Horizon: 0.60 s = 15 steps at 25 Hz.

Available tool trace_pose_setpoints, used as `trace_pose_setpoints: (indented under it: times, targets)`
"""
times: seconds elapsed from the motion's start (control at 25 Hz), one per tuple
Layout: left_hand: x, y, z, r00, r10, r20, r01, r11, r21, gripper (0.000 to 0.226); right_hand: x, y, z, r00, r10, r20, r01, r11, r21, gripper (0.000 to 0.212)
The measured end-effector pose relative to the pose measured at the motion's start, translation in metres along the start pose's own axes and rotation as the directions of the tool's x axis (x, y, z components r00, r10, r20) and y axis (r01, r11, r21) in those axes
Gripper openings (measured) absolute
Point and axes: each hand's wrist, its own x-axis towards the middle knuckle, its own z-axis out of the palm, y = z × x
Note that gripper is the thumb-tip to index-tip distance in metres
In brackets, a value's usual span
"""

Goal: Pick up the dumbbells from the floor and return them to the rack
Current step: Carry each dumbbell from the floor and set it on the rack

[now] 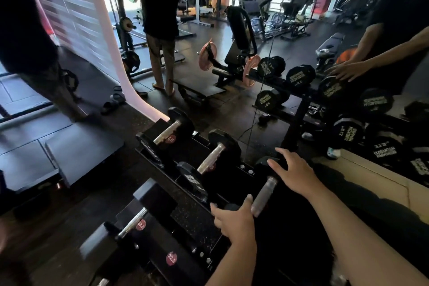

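Note:
A black dumbbell with a steel handle (264, 196) lies across the top tier of the black rack (232, 176), at its right end. My left hand (234, 219) curls over the near head, with the thumb beside the handle. My right hand (296, 175) lies on the far head with its fingers spread. Both heads are mostly hidden under my hands. Two more dumbbells sit on the same tier to the left: one marked 2.5 (167, 132) and one beside it (212, 155).
The lower tier holds big dumbbells marked 22.5 (135, 222). A mirror behind the rack reflects dumbbells (299, 75) and my arm. One person stands ahead (160, 18), another at far left (34, 58). Sandals (113, 101) and black mats (69, 153) lie on the floor.

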Motion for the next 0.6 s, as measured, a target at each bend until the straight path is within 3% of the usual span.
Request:
trace_pose_setpoints:
  times: [0.36,0.6]
  targets:
    - [0.012,0.058,-0.020,0.989,0.135,-0.063,-0.141,0.985,-0.101,0.116,0.009,-0.053,-0.028,0.988,-0.141,-0.068,0.150,0.974,0.171,0.061]
    - [0.057,0.113,-0.042,0.973,0.163,-0.164,-0.185,0.974,-0.130,0.117,0.063,-0.104,-0.005,0.976,-0.214,-0.051,0.220,0.954,0.205,0.056]
